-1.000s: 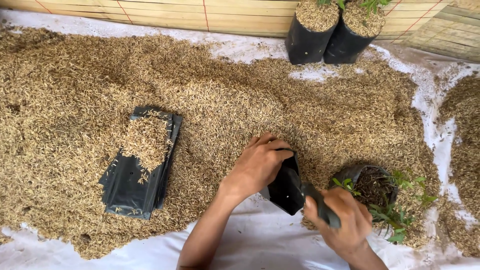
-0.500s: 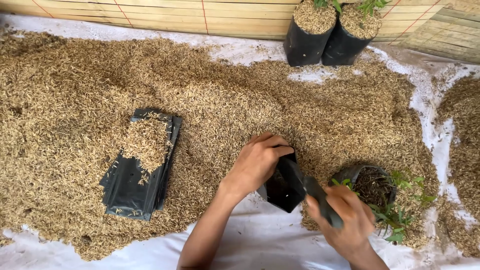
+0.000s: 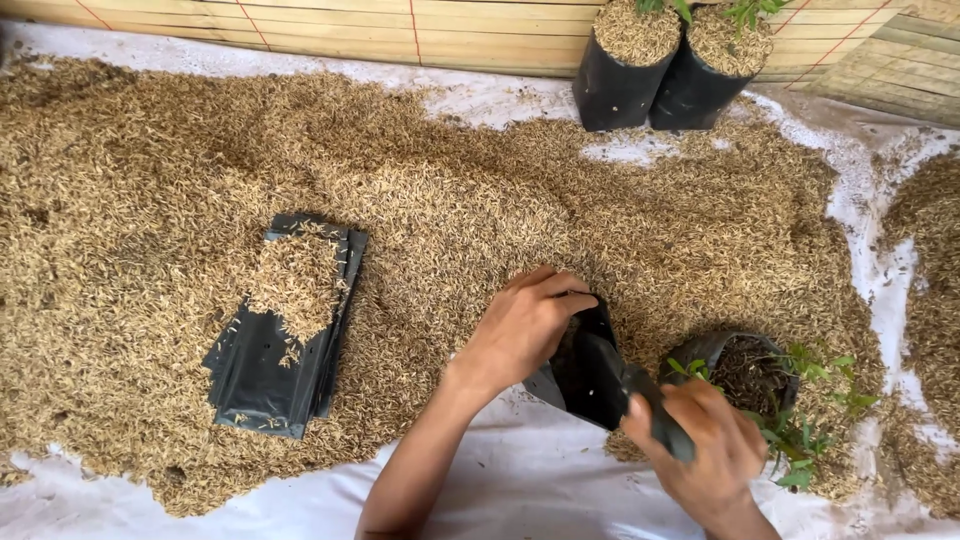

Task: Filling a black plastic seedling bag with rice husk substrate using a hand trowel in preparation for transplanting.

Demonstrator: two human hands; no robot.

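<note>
A wide bed of golden rice husks lies spread over a white sheet on the ground, with a slatted bamboo screen running along the far edge. Against that screen stand two filled black grow bags, side by side and touching, each topped with husk and showing a bit of green leaf.

At the near edge of the husk bed, the left hand comes in from below on a bare forearm, wrist bent, the fingers curled over the far rim of an empty black grow bag and holding its mouth open against the husks. The right hand sits lower and to the right, closed around the near end of the same bag, thumb on top, pinching the plastic. The bag lies tilted on its side between the two hands, partly on the white sheet and partly on the husk pile.

Just beside the right hand, touching the husks, a black bag holding a small green seedling stands with dark soil showing at its top. Well apart to the left, a flat stack of empty black bags lies on the husks, with a heap of husk scattered over its upper half
</note>
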